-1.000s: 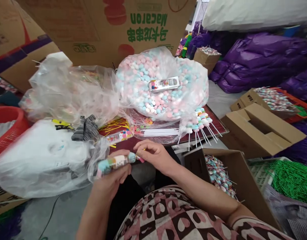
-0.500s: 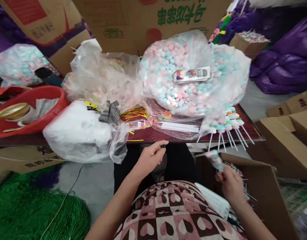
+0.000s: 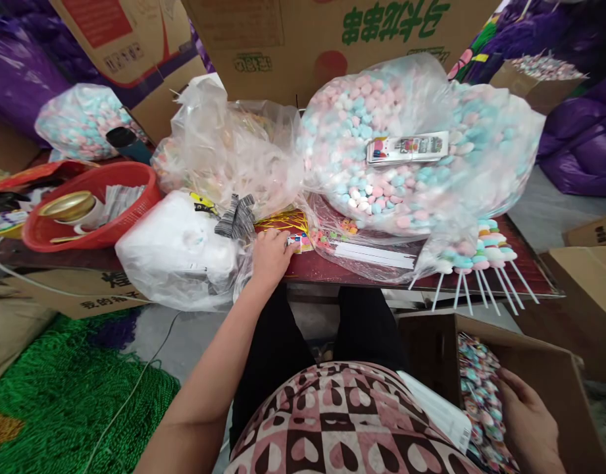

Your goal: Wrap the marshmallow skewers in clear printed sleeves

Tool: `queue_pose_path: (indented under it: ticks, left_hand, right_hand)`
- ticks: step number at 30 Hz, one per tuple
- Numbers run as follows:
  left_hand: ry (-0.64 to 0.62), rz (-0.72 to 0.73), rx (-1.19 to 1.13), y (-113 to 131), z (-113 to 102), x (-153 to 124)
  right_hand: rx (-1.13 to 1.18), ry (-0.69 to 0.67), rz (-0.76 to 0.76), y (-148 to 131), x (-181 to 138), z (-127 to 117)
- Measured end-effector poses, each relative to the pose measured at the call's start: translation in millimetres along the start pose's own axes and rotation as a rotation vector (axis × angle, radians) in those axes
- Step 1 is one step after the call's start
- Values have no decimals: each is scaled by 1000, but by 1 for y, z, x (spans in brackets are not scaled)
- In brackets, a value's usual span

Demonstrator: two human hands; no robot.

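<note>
My left hand [image 3: 272,255] reaches onto the dark red table [image 3: 332,266], its fingers curled over a small colourful wrapper [image 3: 299,242] beside yellow twist ties [image 3: 283,222]. My right hand [image 3: 527,411] rests low at the right inside a brown cardboard box [image 3: 554,368] filled with wrapped marshmallow sticks [image 3: 478,388]; its fingers lie loosely apart and hold nothing I can see. A row of unwrapped pastel marshmallow sticks [image 3: 480,257] lies on the table's right part. Behind it sits a big clear bag of pink, blue and white marshmallows [image 3: 381,145].
A white plastic bag [image 3: 177,253] and a crumpled clear bag [image 3: 224,151] lie left of my left hand. A red basket [image 3: 135,181] with a gold lid stands farther left. Green netting [image 3: 60,388] covers the floor. Large cardboard boxes [image 3: 307,39] stand behind the table.
The wrapped stick that my right hand held has gone into the box. My left hand has moved forward from the table edge onto the wrappers. The view has turned left.
</note>
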State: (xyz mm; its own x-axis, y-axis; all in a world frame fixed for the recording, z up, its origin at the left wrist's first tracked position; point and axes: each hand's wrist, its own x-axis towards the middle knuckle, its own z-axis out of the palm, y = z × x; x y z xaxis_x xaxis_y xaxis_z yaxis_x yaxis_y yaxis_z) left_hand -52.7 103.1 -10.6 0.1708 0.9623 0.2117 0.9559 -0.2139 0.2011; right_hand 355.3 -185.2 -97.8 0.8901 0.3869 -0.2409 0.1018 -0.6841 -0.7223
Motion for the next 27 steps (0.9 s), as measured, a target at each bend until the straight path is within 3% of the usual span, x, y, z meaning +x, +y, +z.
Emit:
queue_pose_path:
  ticks: [3,10,14,17,19,23,27]
  left_hand:
    - [-59,-16,56,-4,4,11]
    - [-37,-47,-15,-8,12,19]
    - [130,-64,-248,-16,14,20]
    - [321,-43,-499,-16,8,15]
    - [369,9,-632,-5,0,7]
    - [341,160,-759,36,-20,-21]
    - [217,327,-808,66,-30,-45]
  right_hand:
    - [20,-78,28,-32,-7,9]
    - [198,-204,-236,-89,-48,14]
    - [224,-253,-350,-106,-63,21]
    - [247,-384,-384,-126,-73,34]
    - [279,-549,-401,-145,-81,46]
    - [333,-846,-518,-193,-99,80]
    - [339,-1019,-626,-232,-118,116]
